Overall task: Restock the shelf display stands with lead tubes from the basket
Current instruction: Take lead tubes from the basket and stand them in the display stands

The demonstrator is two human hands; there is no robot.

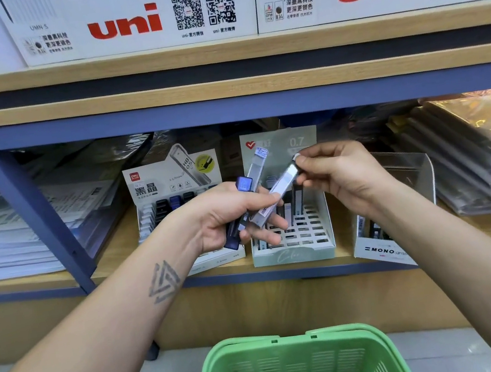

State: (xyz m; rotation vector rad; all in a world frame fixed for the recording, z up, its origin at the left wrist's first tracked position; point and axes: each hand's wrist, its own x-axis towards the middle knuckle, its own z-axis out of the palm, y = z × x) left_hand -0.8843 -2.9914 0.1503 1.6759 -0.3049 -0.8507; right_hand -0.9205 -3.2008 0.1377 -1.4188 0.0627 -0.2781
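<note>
My left hand (229,217) grips a small bunch of lead tubes, among them a dark blue tube (242,205) and a grey tube with a white cap (257,168). My right hand (336,172) pinches the capped top end of a clear grey tube (277,195), whose lower end still lies in my left fingers. Both hands hover in front of the pale green 0.7 display stand (295,253), which holds a few upright tubes in its grid. The green basket (299,365) sits below, with several dark tubes on its bottom.
A white 0.5 HB display stand (173,180) with black and blue tubes stands left of the green one. A MONO box (381,250) stands at the right. Stacked paper and folders (469,158) flank the stands. A blue shelf post (35,217) runs down the left.
</note>
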